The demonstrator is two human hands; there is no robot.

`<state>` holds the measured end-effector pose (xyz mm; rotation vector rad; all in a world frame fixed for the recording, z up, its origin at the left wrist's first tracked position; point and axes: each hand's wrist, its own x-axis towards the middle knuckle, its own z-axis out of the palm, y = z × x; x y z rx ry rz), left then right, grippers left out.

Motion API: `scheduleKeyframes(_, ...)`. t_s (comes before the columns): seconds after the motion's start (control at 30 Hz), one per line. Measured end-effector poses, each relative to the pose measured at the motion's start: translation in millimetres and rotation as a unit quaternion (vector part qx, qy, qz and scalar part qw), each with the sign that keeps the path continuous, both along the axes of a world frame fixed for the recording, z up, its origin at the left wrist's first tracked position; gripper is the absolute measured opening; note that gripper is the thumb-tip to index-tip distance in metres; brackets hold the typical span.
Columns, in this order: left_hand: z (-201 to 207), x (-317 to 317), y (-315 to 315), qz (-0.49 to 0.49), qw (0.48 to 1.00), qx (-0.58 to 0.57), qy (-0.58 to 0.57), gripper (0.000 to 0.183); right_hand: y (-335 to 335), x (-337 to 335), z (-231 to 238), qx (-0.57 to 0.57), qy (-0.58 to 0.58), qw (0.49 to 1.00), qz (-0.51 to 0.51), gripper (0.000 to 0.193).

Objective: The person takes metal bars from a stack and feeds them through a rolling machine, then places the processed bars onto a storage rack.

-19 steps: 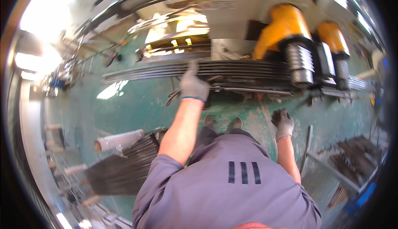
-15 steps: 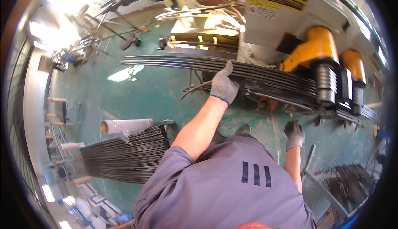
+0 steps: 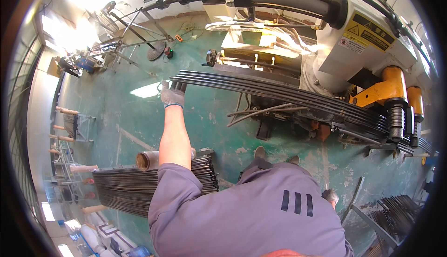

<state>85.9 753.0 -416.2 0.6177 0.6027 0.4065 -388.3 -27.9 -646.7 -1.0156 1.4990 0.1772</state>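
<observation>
Several long dark metal rods (image 3: 260, 88) lie side by side across the machine, their left ends sticking out past it. At those ends is my left hand (image 3: 173, 95), in a pale knitted glove with dark fingertips. Its thumb stands apart from the fingers, which touch the rod ends. My right hand (image 3: 330, 195), also gloved, hangs low beside my body, away from the rods. Its fingers are small and partly hidden here, so what they do is unclear. Toward their right end, the rods pass under a yellow clamp arm (image 3: 379, 92) with a ribbed metal cylinder (image 3: 396, 120).
A large stack of dark rods (image 3: 135, 187) sits at lower left, with a film-wrapped roll (image 3: 148, 160) by it. More rods (image 3: 396, 217) rest on a metal frame at lower right. Bent bars (image 3: 265, 112) jut from the machine's front. A round-based stand (image 3: 156, 51) is far left.
My left hand has slid leftward from the middle of the rods to their left ends. My right hand has drawn down closer to my body. The view has shifted left.
</observation>
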Motion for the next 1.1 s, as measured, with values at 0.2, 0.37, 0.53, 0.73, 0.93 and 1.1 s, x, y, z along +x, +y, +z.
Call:
scheduleKeyframes(0.2,-15,14,-18,-0.002,0.997,0.08,-0.013,0.016,11,2,10,-0.019,0.019,0.999,0.024,0.012)
scheduleKeyframes(0.37,-9,-5,-27,-0.141,0.98,0.141,-0.012,0.026,8,35,12,-0.044,-0.013,0.998,0.036,0.012)
scheduleKeyframes(0.53,0,-1,-8,-0.113,0.989,0.099,-0.005,0.031,10,65,5,-0.05,-0.051,0.997,0.03,0.014)
scheduleKeyframes(0.73,9,8,-29,-0.137,0.977,0.16,-0.015,0.037,13,51,-7,0.02,-0.137,0.989,-0.054,0.004)
scheduleKeyframes(0.93,-19,3,6,-0.229,0.957,0.177,0.008,0.046,24,45,16,-0.133,0.0,0.98,0.145,0.016)
scheduleKeyframes(1.1,-1,-2,-2,-0.285,0.939,0.192,0.016,0.044,43,75,48,-0.13,-0.049,0.989,0.046,0.024)
